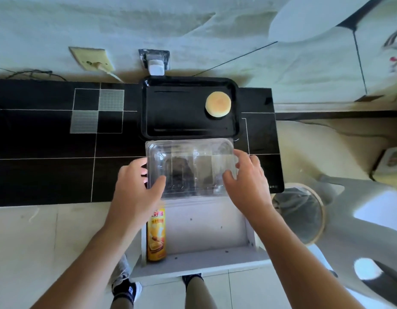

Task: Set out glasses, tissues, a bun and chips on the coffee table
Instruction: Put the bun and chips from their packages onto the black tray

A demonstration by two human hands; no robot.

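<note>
A round golden bun (218, 104) lies in the right part of a black tray (153, 112) on the black coffee table (48, 141). In front of the tray sits a clear plastic clamshell box (191, 161), at the table's near edge. My left hand (135, 188) grips its left side and my right hand (246, 181) grips its right side. Below, a yellow can of chips (156, 237) lies in an open white drawer (204, 259), its top hidden behind my left hand. No glasses or tissues are in view.
A wall with a socket and a plugged-in white adapter (156, 68) runs behind the table. A round bin with a bag (302, 217) stands right of the drawer, beside a white chair (360, 219). My feet show below the drawer.
</note>
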